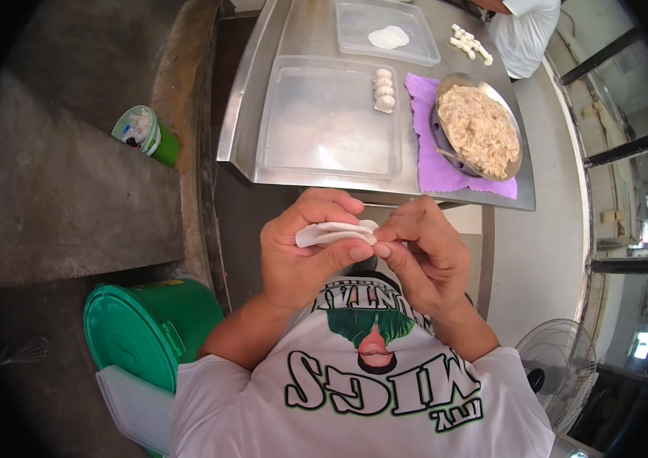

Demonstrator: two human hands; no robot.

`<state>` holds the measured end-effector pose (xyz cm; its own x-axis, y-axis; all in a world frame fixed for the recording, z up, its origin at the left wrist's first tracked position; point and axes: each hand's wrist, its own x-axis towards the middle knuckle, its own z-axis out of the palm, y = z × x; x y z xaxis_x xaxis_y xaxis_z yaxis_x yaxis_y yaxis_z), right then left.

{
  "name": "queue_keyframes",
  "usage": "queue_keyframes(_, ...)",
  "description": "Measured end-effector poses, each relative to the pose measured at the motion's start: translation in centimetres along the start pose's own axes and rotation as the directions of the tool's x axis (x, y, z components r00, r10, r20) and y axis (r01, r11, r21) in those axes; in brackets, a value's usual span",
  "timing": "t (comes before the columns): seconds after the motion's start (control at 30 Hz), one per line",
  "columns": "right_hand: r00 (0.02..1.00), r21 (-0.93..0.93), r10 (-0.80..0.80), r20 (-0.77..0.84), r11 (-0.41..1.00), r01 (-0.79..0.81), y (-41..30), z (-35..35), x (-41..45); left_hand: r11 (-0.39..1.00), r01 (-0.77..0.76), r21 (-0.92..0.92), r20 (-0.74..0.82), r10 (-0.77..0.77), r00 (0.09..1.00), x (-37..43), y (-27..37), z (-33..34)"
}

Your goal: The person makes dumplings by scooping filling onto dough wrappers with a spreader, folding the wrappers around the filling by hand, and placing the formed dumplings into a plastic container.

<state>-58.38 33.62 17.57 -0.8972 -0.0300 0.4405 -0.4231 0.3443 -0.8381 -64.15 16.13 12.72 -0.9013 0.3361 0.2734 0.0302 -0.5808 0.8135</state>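
My left hand cradles a folded round dough wrapper in front of my chest, just off the table's near edge. My right hand pinches the wrapper's right end between thumb and forefinger. A little pale filling seems to show there; the fingers hide part of it. Beyond my hands, a clear plastic tray carries a short row of pleated dumplings along its right side. Right of it, a metal bowl heaped with minced filling has a utensil handle at its near left side.
A purple cloth lies under the bowl on the steel table. Farther back are a second tray with flat wrappers and dough pieces. A person is at upper right. A lidded green bucket and fan flank me.
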Motion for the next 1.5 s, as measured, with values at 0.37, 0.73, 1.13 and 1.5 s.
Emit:
queue_keyframes(0.37, 0.998, 0.073, 0.057, 0.01, 0.996, -0.057, -0.3, 0.3, -0.1, 0.996, -0.047, 0.082, 0.053, 0.042, 0.998, -0.3, -0.6, -0.6)
queue_keyframes(0.73, 1.0, 0.027, 0.018, 0.023, 0.999, -0.018, -0.4, 0.5, 0.1, 0.992, -0.099, 0.077, 0.027, 0.097, 0.995, -0.3, -0.7, -0.3)
queue_keyframes(1.13, 0.993, 0.131, 0.115, 0.028, 0.984, -0.118, -0.6, 0.5, -0.1, 0.989, -0.122, 0.087, 0.064, 0.116, 0.991, 0.0, -0.5, -0.1)
queue_keyframes(1.5, 0.997, 0.105, 0.07, -0.027, 0.992, -0.066, 0.0, 0.3, -0.3, 0.994, -0.105, -0.024, -0.025, 0.104, 0.994, 0.0, -1.1, 0.9)
